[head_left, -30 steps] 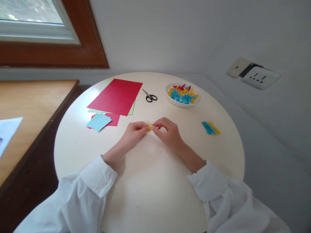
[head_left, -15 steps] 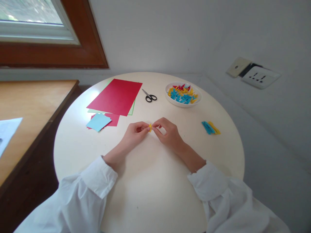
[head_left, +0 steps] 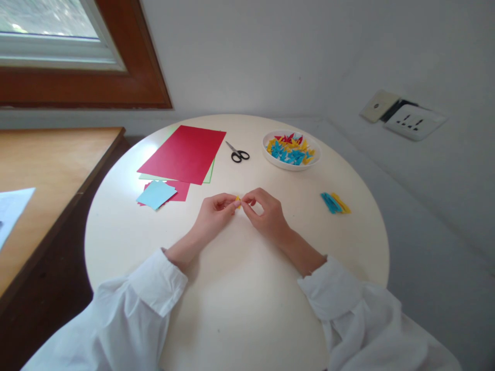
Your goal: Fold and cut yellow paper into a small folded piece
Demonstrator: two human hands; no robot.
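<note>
A small yellow piece of folded paper (head_left: 238, 202) is pinched between my two hands above the middle of the white round table (head_left: 247, 299). My left hand (head_left: 218, 210) grips it from the left with thumb and fingertips. From the right, my right hand (head_left: 266, 210) closes thumb and forefinger on its other side. Most of the paper is hidden by the fingertips, so its exact shape cannot be made out. Beyond the hands lie scissors (head_left: 237, 154) with black handles, blades pointing away to the left.
A white dish (head_left: 292, 167) at the back right holds several folded paper pieces in red, yellow and blue. Blue and yellow folded strips (head_left: 334, 203) lie at right. At left are a red sheet (head_left: 183, 154) over green paper and light blue squares (head_left: 157, 195) over red ones.
The right fingertips have come slightly closer to the left ones on the yellow paper. Otherwise the hands and the things on the table stay in place.
</note>
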